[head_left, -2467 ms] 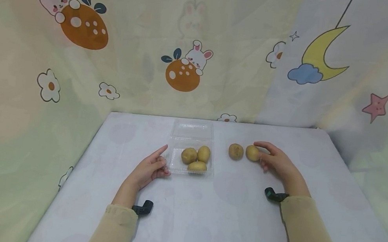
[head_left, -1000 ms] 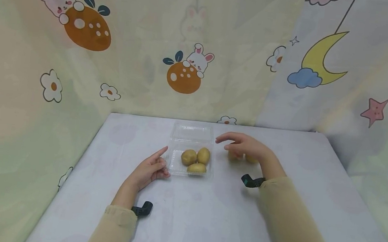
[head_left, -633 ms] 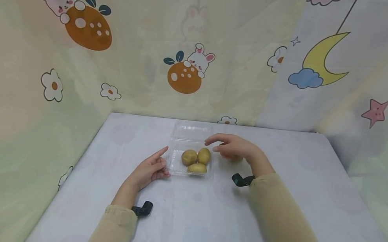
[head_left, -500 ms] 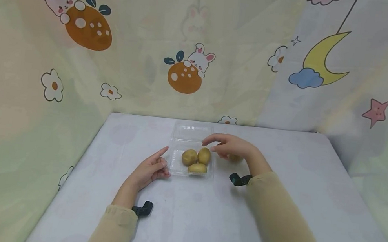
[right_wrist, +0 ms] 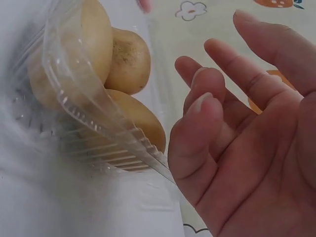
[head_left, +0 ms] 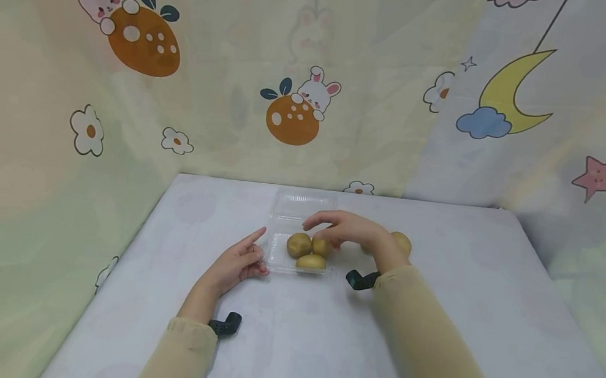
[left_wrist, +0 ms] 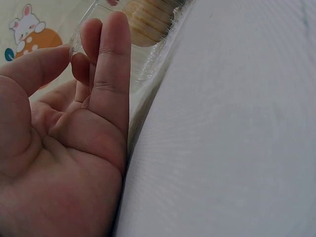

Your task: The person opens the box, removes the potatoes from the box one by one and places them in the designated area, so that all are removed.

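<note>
My left hand (head_left: 236,265) lies at the left edge of a clear plastic clamshell box (head_left: 277,254), its index finger pointing forward. In the left wrist view the thumb (left_wrist: 47,66) meets the other fingers at the box's rim and pinches it. The box holds a round potato (head_left: 299,246), a second potato (head_left: 320,246) partly covered by my right hand, and an oval potato (head_left: 310,262) in front. My right hand (head_left: 351,228) hovers over the box's right side, fingers loosely bent around nothing. In the right wrist view its palm (right_wrist: 266,163) holds nothing.
Two more potatoes sit on the table right of the box: one potato (head_left: 401,242) shows beyond the right wrist, the other is mostly hidden behind that hand. The box's lid (head_left: 305,205) lies folded back. A patterned cloth (head_left: 225,82) hangs behind the table (head_left: 286,347).
My right hand has let go of the right-hand potato, leaving it on the table, and moved left until it is over the box. My left hand stays at the box's edge.
</note>
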Available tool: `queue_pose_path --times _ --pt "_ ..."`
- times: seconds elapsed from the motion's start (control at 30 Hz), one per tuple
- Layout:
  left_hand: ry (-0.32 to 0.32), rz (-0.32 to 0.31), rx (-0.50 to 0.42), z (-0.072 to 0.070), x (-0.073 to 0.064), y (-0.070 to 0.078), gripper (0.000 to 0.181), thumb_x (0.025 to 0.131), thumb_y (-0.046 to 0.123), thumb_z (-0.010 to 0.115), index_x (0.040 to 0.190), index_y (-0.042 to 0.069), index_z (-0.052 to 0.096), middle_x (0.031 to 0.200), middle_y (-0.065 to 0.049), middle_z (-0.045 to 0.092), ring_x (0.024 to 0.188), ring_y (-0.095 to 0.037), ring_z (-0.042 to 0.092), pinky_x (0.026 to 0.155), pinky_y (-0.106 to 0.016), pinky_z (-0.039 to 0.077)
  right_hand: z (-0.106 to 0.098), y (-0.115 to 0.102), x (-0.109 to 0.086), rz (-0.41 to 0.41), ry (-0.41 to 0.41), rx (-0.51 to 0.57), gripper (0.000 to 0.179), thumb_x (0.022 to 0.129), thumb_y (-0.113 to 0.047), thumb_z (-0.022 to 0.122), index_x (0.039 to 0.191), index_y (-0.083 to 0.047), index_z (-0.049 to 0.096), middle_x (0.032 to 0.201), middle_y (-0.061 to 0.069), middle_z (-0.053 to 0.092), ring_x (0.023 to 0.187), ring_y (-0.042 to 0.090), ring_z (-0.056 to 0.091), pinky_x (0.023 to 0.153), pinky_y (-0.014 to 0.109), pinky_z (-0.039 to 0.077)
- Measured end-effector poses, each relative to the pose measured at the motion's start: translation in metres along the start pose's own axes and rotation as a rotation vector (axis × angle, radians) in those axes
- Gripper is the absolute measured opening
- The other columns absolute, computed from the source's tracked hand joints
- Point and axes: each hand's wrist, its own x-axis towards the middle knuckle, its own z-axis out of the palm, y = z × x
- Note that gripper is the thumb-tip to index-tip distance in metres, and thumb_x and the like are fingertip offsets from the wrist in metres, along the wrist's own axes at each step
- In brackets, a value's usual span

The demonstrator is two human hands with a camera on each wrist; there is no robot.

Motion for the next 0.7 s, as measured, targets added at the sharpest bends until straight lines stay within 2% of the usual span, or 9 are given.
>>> queue_pose_path --times 0.17,0.23,0.5,0.7 --pt "-0.003 -0.003 0.001 0.0 -0.001 0.001 0.065 0.102 0.009 0.051 0.157 0.029 0.025 0.093 -0.003 0.055 0.083 -0.017 0.067 0.086 -0.037 0.061 0.004 0.0 0.011 0.04 -0.014 -0.028 0.033 0.095 -0.038 0.063 0.127 -0.035 0.063 0.133 -0.006 0.058 0.075 0.023 0.059 0.074 0.035 0.055" --pt "0.002 -0.005 -0.001 -0.001 -0.001 0.0 0.065 0.102 0.009 0.051 0.157 0.029 0.026 0.093 -0.004 0.055 0.083 -0.017 0.067 0.086 -0.038 0.061 0.005 -0.002 0.015 0.045 -0.029 -0.043 0.034 0.095 -0.036 0.062 0.129 -0.032 0.063 0.13 -0.007 0.059 0.075 0.021 0.06 0.076 0.035 0.055" --pt "0.013 -0.011 0.007 -0.001 0.0 -0.001 0.063 0.102 0.01 0.052 0.156 0.032 0.028 0.094 -0.005 0.056 0.083 -0.018 0.068 0.087 -0.038 0.061 0.012 -0.008 0.029 0.083 -0.084 -0.001 0.039 0.095 -0.032 0.063 0.133 -0.025 0.061 0.126 0.005 0.06 0.074 0.02 0.064 0.077 0.034 0.058" --pt "0.008 -0.013 0.004 0.0 0.0 0.0 0.062 0.101 0.013 0.053 0.155 0.035 0.031 0.094 -0.005 0.055 0.085 -0.019 0.067 0.088 -0.038 0.061 0.018 -0.006 0.039 0.065 -0.101 0.004 0.042 0.095 -0.027 0.061 0.136 -0.021 0.058 0.122 0.007 0.061 0.074 0.022 0.067 0.077 0.034 0.06"
